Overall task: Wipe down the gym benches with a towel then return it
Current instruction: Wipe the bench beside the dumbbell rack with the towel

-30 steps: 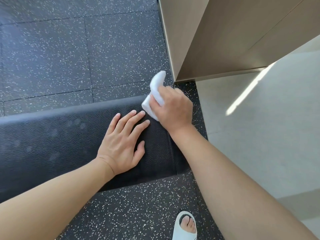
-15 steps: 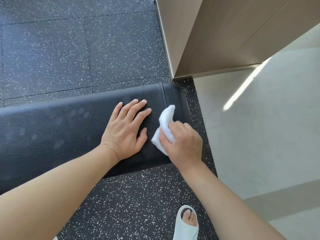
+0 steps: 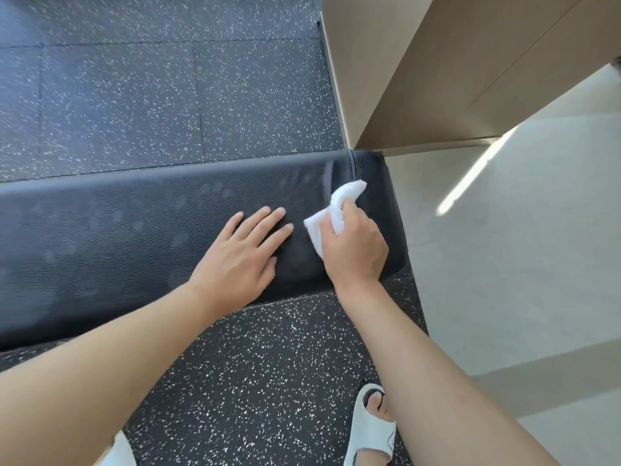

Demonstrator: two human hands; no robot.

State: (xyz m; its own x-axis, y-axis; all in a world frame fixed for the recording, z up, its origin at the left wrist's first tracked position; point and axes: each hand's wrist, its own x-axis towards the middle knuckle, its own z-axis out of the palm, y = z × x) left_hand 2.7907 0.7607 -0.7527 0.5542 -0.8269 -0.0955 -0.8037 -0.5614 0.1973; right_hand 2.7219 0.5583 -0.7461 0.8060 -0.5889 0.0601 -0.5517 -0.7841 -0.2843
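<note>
A long black padded bench [image 3: 117, 237] runs across the view from the left edge to just right of centre. My left hand [image 3: 240, 255] lies flat on its top with straight fingers. Beside it, my right hand [image 3: 356, 250] grips a crumpled white towel [image 3: 339, 205] and presses it onto the bench near the right end, close to the stitched seam. Part of the towel sticks out above my fingers; the rest is hidden under my palm.
Dark speckled rubber flooring [image 3: 168, 95] surrounds the bench. A beige cabinet or wall corner [image 3: 420, 72] stands just behind the bench's right end. Pale smooth floor [image 3: 521, 264] lies to the right. My right foot in a white sandal [image 3: 369, 428] stands below.
My right hand pulled the towel from the bench's far edge toward the near edge, then pushed it back up toward the middle. My left hand stayed flat on the bench.
</note>
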